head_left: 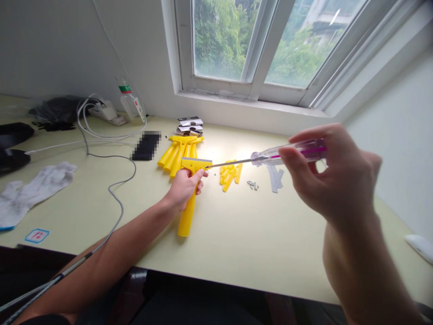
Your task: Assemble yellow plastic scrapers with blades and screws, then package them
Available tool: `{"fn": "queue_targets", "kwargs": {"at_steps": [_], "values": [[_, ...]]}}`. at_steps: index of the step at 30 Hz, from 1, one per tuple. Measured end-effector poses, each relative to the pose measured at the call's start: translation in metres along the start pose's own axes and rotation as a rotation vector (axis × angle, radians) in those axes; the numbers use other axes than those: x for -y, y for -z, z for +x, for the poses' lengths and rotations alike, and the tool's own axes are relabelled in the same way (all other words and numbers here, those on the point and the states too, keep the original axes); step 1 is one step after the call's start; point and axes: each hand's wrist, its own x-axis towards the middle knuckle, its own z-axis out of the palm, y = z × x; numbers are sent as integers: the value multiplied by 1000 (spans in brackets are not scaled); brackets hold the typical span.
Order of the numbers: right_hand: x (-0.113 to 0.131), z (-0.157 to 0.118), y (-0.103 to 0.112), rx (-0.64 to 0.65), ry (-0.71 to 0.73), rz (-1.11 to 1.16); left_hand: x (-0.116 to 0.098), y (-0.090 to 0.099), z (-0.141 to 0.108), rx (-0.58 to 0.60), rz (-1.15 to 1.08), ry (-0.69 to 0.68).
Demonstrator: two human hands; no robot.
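Daylight comes through the window point(267, 49), the view outside hazy and pale, a short white streak of glare on the right pane; desk point(287, 243) bright, washed out around the small yellow pieces point(231, 174). Left wall point(50, 49) dim grey, near-black below the desk's front edge. Wide-angle stretch toward the margins, right hand point(341, 180) slightly soft, coarse pixel blocks masking the phone point(147, 145).

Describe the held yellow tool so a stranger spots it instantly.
Under the window is a pale table. Near its middle, the left hand grips a yellow T-shaped tool. Unlike similar tools bunched behind it, this one is held, a screwdriver at its head.
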Motion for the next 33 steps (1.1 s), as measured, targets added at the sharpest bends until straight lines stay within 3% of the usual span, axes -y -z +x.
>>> {"fn": "queue_targets", "kwargs": {"at_steps": [4, 8, 12, 15, 19, 23, 26, 30, 33], "values": [[-7, -2, -8, 73, 81, 206, -1, -1, 0, -12, 10, 0], [-10, -2, -9, 52, 55, 146, 0, -1, 2, -20, -14, 21], [-12, 0, -5, 212, 52, 217, -1, 0, 2, -24, -44, 25], [-14, 1, -4, 117, -13, 119, -2, 0, 2, -20, -43, 9], [-16, 2, -5, 216, 62, 164, -2, 0, 2, -34, -48, 7], [-17, 1, -6, 131, 10, 55, -1, 0, 3, -30, -58, 9], [-16, 0, -6, 240, 44, 128, 0, 1, 4, -38, -64, 1], [-14, 1, -6, 144, -4, 62, -1, 1, 5, -38, -51, 7], [-16, 2, -9, 200, 36, 120, -1, 1, 4, -40, -46, 18]]}}
